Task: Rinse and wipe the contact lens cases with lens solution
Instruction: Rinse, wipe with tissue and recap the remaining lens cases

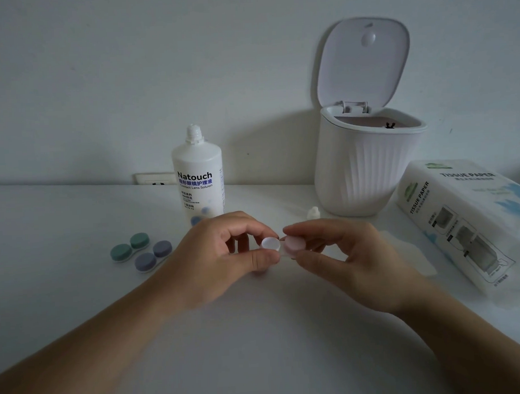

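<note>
Both hands hold a pale pink-and-white contact lens case [279, 246] just above the table centre. My left hand [222, 254] pinches its white cap between thumb and forefinger. My right hand [346, 252] pinches the pink cap end. A green lens case [130, 247] and a purple lens case [153, 256] lie on the table to the left. The white lens solution bottle [197, 175] stands uncapped behind my left hand. Its small white cap [313, 213] rests near the bin.
A white ribbed desktop bin [367, 169] with its lid raised stands at the back right. A tissue paper pack [471, 219] lies at the right edge, with a loose tissue sheet [408, 250] beside my right hand. A wall socket [155, 179] sits behind the bottle.
</note>
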